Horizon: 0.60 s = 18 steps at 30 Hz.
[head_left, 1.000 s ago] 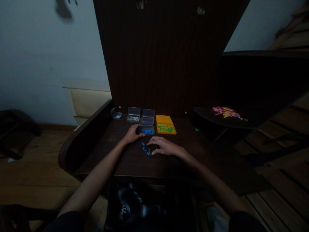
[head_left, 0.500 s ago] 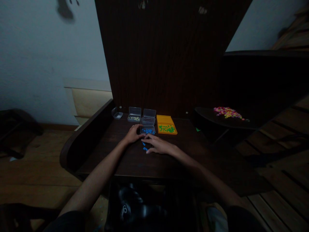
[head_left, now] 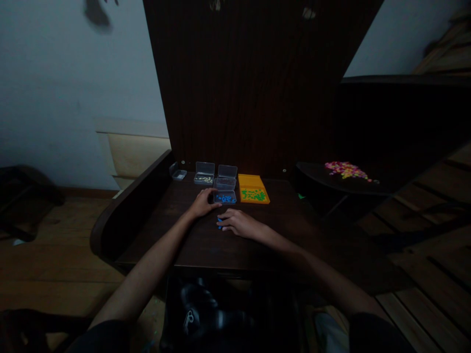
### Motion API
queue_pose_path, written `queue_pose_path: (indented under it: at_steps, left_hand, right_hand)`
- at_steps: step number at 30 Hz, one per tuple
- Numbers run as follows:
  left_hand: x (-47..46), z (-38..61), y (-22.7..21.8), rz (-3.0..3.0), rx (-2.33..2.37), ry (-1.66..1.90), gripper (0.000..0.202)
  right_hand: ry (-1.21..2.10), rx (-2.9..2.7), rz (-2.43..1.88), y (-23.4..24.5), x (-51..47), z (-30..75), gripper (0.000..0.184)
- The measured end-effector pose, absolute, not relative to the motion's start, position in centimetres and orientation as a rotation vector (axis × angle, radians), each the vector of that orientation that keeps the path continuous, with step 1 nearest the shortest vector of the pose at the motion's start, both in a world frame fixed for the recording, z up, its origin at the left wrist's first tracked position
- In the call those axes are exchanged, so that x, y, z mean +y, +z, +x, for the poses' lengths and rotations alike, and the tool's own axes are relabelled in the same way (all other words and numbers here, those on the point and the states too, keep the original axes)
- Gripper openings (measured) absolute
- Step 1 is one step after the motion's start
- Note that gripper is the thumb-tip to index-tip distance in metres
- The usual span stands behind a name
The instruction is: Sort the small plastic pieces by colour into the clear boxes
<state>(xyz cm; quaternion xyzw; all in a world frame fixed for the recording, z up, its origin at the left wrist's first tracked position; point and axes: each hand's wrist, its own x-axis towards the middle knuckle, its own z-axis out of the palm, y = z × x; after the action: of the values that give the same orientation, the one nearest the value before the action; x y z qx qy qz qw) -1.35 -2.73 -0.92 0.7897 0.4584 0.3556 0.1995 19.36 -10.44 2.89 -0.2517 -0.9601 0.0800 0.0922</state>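
My left hand [head_left: 203, 202] grips the left side of a small clear plastic box [head_left: 234, 195], thumb at its front corner and fingers at its back. Small blue pieces [head_left: 225, 199] lie scattered inside that box. In front of it, my right hand [head_left: 241, 223] is low over the tabletop, its fingers drawn together around a few blue pieces [head_left: 220, 223]. The fingers partly hide these, so I cannot tell how many there are. Just right of the clear box stands an open yellow box [head_left: 268, 199] with green pieces [head_left: 253, 195].
Behind are an open clear box [head_left: 205, 167] with pale pieces and another open clear lid [head_left: 227, 171]. A small clear container [head_left: 179, 175] sits at the back left. Pink and yellow pieces [head_left: 346, 170] are heaped on a shelf at right. A raised side panel [head_left: 128, 196] bounds the left.
My right hand has drawn back from the clear box toward me, and its fingers have closed round the loose blue pieces on the table. My left hand stays at the box.
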Motion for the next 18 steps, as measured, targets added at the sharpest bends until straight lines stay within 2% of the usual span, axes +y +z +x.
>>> queue_pose_path:
  at_steps: [7,18]
  left_hand:
    - [-2.7,-1.4,-1.0,2.194,1.289,0.997,0.055]
    - [-2.7,-1.3,-0.9,2.190,1.277,0.993,0.056]
  right_hand:
    - [0.105,-2.833,-0.808,1.9,-10.9,19.1,0.035]
    - [0.147,-2.783,-0.945,2.7,-10.7,18.4,0.024]
